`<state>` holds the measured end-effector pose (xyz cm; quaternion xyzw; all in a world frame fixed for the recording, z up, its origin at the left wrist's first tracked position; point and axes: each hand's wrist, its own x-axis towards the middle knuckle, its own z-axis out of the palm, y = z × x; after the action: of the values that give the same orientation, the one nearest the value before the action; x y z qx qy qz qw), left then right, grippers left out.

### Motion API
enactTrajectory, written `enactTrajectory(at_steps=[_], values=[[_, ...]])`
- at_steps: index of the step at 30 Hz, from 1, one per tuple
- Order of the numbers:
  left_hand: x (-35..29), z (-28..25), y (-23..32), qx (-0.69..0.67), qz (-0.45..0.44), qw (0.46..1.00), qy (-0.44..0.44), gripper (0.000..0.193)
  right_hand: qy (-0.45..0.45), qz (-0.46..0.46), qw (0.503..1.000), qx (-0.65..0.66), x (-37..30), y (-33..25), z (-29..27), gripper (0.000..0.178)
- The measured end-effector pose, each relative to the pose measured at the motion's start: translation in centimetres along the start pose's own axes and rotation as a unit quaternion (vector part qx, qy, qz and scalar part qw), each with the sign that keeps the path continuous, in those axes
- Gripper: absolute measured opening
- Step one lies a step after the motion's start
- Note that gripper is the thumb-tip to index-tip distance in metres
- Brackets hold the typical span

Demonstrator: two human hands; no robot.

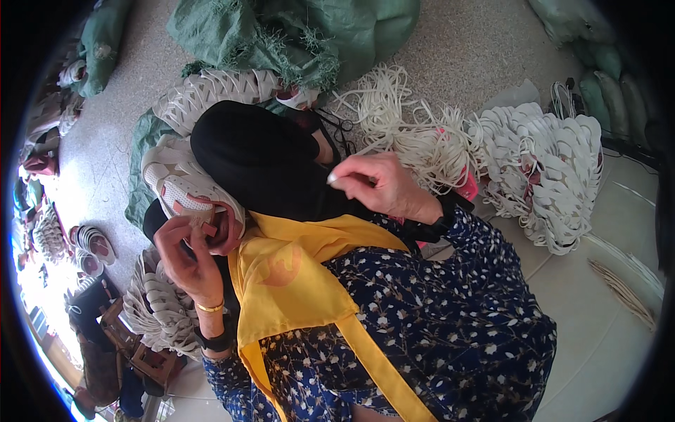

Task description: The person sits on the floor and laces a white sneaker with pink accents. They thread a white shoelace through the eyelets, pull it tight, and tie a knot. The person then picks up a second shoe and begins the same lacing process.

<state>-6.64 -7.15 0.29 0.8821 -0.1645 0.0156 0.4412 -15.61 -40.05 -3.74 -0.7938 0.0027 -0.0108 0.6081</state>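
A white shoe upper point(181, 167) with perforated panels and a pinkish-brown lining lies against my black-covered leg. At its opening is my left hand point(186, 264), fingers curled closed on the edge of the upper. Raised to the right, over the black cloth point(256, 165), my right hand point(383, 184) is closed in a pinch. A small white spot shows at its fingertips; whether it is a lace end or a nail I cannot make out. Loose white shoelaces point(415, 133) lie in a tangled heap beyond my right hand.
A stack of white shoe uppers point(545, 169) stands at the right; another row of uppers point(218, 91) lies beyond my legs. More uppers point(158, 302) sit by my left forearm. Green sacks point(295, 35) are at the far side. A bundle of beige laces point(622, 292) rests on the floor tiles.
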Motion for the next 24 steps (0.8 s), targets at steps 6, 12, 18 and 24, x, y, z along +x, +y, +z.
enactTrajectory(at_steps=[6, 12, 18, 24], values=[[1.8, 3.4, 4.7, -0.206, 0.039, 0.964, -0.161, 0.013, -0.114, -0.113, 0.986, 0.036, 3.6, -4.5, 2.7, 0.013], [2.3, 3.4, 5.5, -0.124, 0.055, 0.961, -0.241, 0.007, -0.134, -0.158, 0.977, 0.047, 4.5, -5.4, 4.0, 0.009], [2.2, 0.0, 3.8, -0.135, -0.038, 0.953, -0.267, 0.012, -0.085, -0.121, 0.988, -0.034, 5.9, -6.5, 2.2, 0.003], [0.2, -5.4, 0.4, -0.388, -0.123, 0.886, -0.222, 0.022, 0.003, -0.062, 0.995, -0.079, 7.6, -6.1, 1.9, 0.005]])
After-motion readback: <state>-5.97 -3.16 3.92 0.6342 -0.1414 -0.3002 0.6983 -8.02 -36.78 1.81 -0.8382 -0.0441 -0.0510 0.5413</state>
